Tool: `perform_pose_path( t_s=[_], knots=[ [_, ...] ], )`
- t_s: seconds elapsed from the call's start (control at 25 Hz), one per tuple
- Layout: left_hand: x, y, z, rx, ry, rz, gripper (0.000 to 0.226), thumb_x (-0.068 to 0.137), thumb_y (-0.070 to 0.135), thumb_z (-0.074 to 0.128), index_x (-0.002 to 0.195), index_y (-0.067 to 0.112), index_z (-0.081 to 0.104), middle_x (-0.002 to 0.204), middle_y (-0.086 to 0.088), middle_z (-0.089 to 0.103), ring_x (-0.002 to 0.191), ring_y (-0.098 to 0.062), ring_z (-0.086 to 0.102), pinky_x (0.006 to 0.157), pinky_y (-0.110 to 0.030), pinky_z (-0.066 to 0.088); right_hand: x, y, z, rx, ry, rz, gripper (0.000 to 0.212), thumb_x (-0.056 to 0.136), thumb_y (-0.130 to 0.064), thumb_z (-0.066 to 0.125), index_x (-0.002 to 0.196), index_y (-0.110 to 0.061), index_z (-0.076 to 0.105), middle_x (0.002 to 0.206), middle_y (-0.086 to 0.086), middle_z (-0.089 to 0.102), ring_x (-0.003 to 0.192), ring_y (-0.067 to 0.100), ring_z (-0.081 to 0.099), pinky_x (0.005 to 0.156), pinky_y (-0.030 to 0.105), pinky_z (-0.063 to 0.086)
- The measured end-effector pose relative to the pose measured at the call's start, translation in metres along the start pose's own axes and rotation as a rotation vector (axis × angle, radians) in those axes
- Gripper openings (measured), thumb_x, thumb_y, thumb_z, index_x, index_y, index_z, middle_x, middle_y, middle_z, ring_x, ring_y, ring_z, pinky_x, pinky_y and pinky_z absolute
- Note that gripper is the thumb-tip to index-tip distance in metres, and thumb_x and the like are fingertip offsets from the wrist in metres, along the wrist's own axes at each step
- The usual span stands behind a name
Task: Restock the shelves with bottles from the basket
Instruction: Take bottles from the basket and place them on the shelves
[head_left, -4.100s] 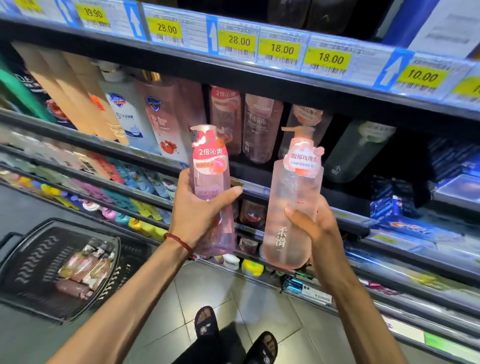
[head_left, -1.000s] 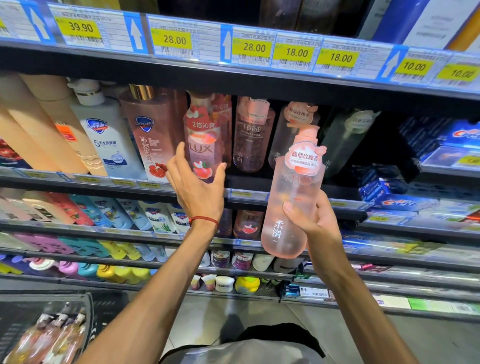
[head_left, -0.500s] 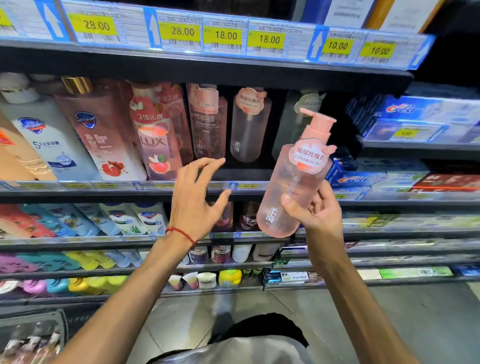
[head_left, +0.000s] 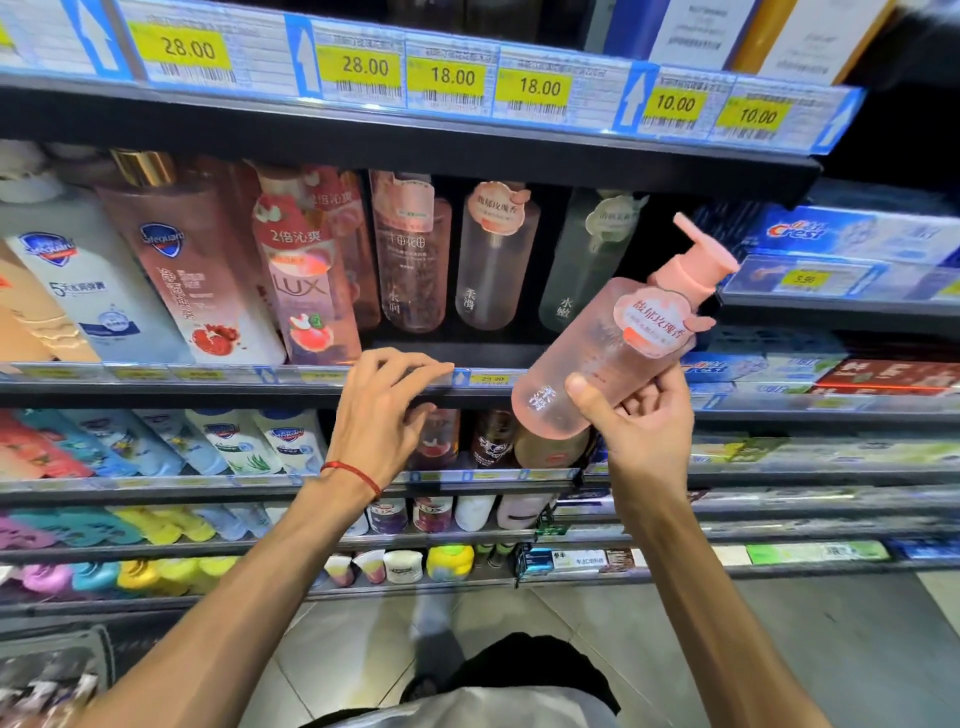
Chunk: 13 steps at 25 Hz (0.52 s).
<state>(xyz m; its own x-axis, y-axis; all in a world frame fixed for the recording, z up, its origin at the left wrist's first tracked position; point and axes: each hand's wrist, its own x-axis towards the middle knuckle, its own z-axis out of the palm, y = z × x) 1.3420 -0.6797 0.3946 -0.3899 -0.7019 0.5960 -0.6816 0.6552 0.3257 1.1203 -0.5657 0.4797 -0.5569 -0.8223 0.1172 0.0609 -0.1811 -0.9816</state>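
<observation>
My right hand (head_left: 641, 426) grips a pale pink pump bottle (head_left: 613, 343) by its base, tilted so the pump points up and right, in front of the shelf edge (head_left: 156, 375). My left hand (head_left: 382, 415) holds nothing; its loosely bent fingers hover at the shelf's price strip. The pink LUX bottle (head_left: 306, 291) stands on the shelf above that hand. A matching pale pink bottle (head_left: 493, 260) stands further back on the same shelf. The basket (head_left: 57, 670) shows only as a blurred corner at the lower left.
A white Safeguard bottle (head_left: 78, 291), a pink Safeguard bottle (head_left: 192, 280), a rose bottle (head_left: 410, 254) and a grey-green bottle (head_left: 587, 260) share the shelf. Toothpaste boxes (head_left: 841, 234) fill the right shelves. An upper shelf with price tags (head_left: 452, 78) overhangs. Lower shelves hold small products.
My left hand has set the LUX bottle on the shelf, let go and dropped to the shelf edge. My right hand has tilted the pump bottle to the right. The view has shifted right.
</observation>
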Motion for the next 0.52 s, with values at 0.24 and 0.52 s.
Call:
perform_pose_path(
  t_s=[0.24,0.52],
  knots=[
    [-0.004,-0.005,0.001,-0.011,0.077,-0.015,0.057,0.078,-0.001,0.081,0.128,0.023,0.070,0.118,-0.003,0.063,0.104,-0.026,0.054,0.090,-0.031,0.034,0.022,-0.001,0.021,-0.076,0.013,-0.081,0.059,0.083,-0.003,0.083,0.129,-0.024,0.053,0.127,0.000,0.069,0.115,0.011,0.069,0.096,0.025,0.055],
    [-0.007,-0.001,0.002,-0.021,0.129,-0.057,0.055,0.079,-0.004,0.079,0.126,0.024,0.072,0.110,0.000,0.065,0.100,-0.022,0.046,0.086,-0.030,0.029,0.041,0.005,0.032,-0.238,0.033,-0.182,0.062,0.079,-0.011,0.089,0.123,-0.031,0.049,0.124,-0.006,0.065,0.118,0.006,0.065,0.104,0.028,0.052]
  ],
)
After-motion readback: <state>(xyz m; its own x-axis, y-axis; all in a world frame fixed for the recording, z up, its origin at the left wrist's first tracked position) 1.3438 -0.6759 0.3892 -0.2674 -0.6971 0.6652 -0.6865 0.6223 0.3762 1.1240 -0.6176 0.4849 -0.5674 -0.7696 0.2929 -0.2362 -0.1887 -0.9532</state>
